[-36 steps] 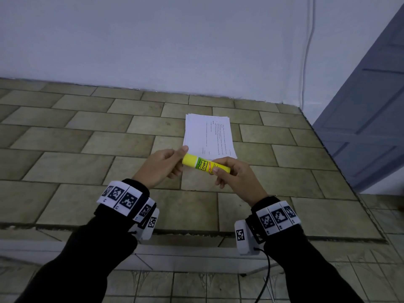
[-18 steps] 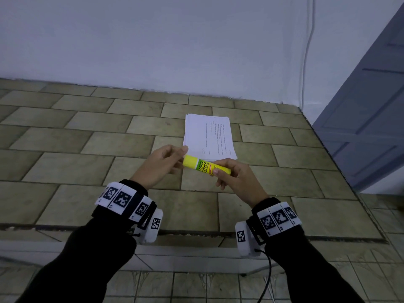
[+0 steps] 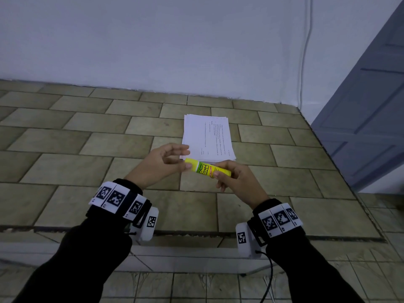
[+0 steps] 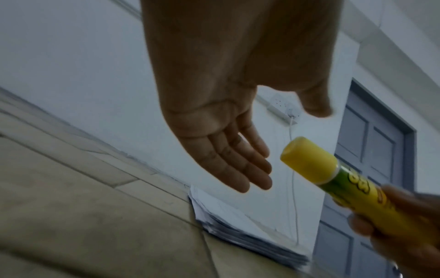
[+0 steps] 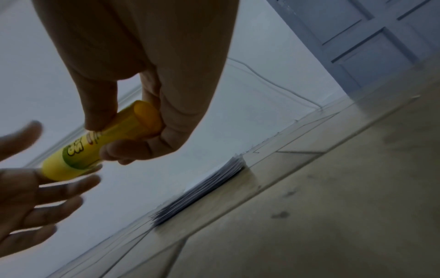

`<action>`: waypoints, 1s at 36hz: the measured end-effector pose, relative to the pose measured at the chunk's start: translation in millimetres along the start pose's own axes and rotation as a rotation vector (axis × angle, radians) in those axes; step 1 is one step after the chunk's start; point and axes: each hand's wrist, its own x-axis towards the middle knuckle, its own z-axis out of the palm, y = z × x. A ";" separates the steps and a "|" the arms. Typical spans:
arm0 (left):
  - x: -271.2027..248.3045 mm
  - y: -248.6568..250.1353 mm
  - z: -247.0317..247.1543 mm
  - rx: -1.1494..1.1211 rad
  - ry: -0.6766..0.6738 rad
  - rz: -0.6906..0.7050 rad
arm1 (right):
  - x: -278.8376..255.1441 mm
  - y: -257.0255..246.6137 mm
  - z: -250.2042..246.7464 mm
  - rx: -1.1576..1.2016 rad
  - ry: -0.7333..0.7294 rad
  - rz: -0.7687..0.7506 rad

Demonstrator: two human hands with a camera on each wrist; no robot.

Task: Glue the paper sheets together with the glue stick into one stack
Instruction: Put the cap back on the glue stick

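A yellow glue stick (image 3: 206,170) with a green label is held level above the tiled surface; its cap (image 4: 309,161) is on. My right hand (image 3: 236,180) grips its base end (image 5: 145,120) between thumb and curled fingers. My left hand (image 3: 166,160) is just left of the cap with straight, spread fingers (image 4: 245,169), a small gap from the cap. A stack of white printed paper sheets (image 3: 207,138) lies flat on the tiles just beyond both hands, its edges slightly fanned (image 5: 202,188).
The olive-tiled surface (image 3: 87,149) ends at a white wall (image 3: 175,40) behind. A grey-blue door (image 3: 371,117) stands at the right. A thin white cable (image 3: 303,62) runs down the wall near the corner. The surface's front edge (image 3: 196,234) is near my wrists.
My left hand has let go of the glue stick's cap end and its fingers have spread. The right hand still holds the stick in about the same place.
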 end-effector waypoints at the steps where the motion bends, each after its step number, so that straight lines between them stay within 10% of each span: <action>1: -0.2 2.6 2.3 0.038 0.047 -0.031 | 0.2 -0.4 -0.8 -0.005 0.003 -0.005; 8: -2.4 5.1 14.4 0.191 0.064 -0.159 | -0.6 -0.9 0.9 -0.039 0.003 -0.013; 18: -1.0 0.3 4.3 0.068 -0.148 0.031 | -0.9 -3.1 5.5 -0.008 -0.045 0.071; 29: -3.6 6.3 11.8 0.130 0.018 -0.182 | -1.4 -2.6 0.7 -0.015 -0.003 0.005; 36: -2.6 -0.8 8.8 0.051 -0.037 0.055 | 0.5 -1.4 1.1 0.041 -0.001 0.052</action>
